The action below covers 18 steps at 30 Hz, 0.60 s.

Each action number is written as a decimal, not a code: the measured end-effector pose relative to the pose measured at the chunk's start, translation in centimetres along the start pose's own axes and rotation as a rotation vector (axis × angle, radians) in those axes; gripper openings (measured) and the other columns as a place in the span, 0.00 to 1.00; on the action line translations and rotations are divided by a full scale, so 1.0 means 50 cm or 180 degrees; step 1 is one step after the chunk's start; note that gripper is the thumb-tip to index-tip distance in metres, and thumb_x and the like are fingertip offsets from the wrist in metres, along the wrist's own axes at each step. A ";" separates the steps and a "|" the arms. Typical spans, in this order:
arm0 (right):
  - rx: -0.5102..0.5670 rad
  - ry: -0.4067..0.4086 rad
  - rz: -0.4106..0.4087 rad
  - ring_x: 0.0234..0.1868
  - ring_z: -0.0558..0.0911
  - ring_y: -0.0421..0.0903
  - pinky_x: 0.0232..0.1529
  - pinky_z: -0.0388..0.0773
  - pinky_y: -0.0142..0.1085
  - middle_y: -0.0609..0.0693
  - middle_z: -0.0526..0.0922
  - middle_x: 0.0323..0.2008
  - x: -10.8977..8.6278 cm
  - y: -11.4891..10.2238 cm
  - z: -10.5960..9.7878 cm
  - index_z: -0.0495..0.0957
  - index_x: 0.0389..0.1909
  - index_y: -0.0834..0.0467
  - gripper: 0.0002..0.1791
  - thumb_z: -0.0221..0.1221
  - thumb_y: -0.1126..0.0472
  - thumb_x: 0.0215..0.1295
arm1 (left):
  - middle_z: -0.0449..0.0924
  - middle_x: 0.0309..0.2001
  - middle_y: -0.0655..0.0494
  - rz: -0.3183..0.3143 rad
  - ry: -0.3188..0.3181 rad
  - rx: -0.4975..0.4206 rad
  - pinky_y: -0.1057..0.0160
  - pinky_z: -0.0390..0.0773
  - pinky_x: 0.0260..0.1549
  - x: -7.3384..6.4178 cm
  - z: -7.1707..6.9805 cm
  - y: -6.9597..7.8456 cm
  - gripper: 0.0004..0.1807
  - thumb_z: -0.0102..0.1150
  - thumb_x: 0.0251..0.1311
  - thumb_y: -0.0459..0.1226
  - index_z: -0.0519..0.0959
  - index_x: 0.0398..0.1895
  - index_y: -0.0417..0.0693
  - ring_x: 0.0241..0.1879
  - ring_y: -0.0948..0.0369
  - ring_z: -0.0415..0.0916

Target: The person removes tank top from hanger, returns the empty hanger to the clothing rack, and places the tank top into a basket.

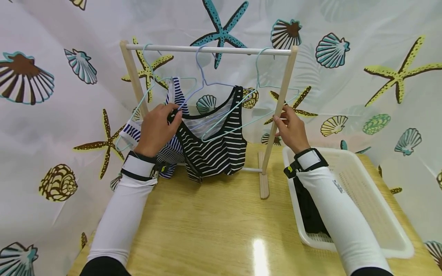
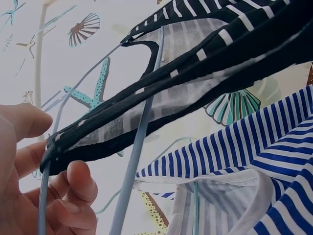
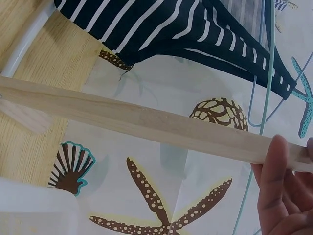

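Observation:
A black tank top (image 1: 214, 157) with white stripes hangs from a lavender-blue hanger (image 1: 198, 61) on the wooden clothes rack's rail (image 1: 228, 50). My left hand (image 1: 157, 128) is at its left strap; in the left wrist view the thumb and curled fingers (image 2: 80, 183) are around the strap end and hanger arm. My right hand (image 1: 291, 128) grips the rack's right wooden post (image 1: 284, 80), thumb in front, as the right wrist view shows. Behind my left hand, a blue-and-white striped garment (image 2: 274, 142) hangs on a green hanger (image 1: 148, 63).
A bare green hanger (image 1: 257, 71) hangs at the rail's right end, its lower bar crossing before the black top. On the wooden table (image 1: 207, 226), a white plastic basket (image 1: 397, 245) at right holds dark cloth (image 1: 309, 209). A curtain with sea prints (image 1: 373, 23) stands behind.

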State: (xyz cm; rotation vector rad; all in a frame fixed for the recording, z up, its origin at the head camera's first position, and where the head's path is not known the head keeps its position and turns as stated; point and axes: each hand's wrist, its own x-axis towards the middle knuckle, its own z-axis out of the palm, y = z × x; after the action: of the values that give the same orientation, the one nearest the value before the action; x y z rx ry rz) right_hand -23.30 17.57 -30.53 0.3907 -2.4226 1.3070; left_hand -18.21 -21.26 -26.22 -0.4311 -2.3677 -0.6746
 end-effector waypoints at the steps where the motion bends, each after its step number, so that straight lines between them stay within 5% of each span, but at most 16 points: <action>1: -0.0021 0.0015 -0.0017 0.50 0.81 0.56 0.27 0.81 0.34 0.61 0.78 0.51 0.002 0.001 -0.002 0.63 0.66 0.57 0.25 0.54 0.58 0.72 | 0.80 0.40 0.40 -0.0006 -0.0002 -0.0005 0.49 0.73 0.30 0.001 0.001 0.000 0.19 0.52 0.69 0.44 0.79 0.52 0.39 0.34 0.48 0.76; 18: -0.0202 0.0003 -0.0179 0.47 0.83 0.57 0.24 0.81 0.38 0.63 0.80 0.48 0.000 0.016 -0.018 0.64 0.64 0.57 0.23 0.55 0.58 0.71 | 0.79 0.38 0.40 0.0084 0.0099 0.0085 0.52 0.69 0.23 -0.010 0.014 0.004 0.18 0.54 0.68 0.42 0.79 0.53 0.39 0.24 0.51 0.71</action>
State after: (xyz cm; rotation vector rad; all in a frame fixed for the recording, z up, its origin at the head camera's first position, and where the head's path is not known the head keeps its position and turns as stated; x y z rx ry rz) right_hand -23.45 18.76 -30.66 0.4376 -2.4275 1.2032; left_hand -18.09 -20.78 -26.92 -0.4364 -2.3350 -0.6326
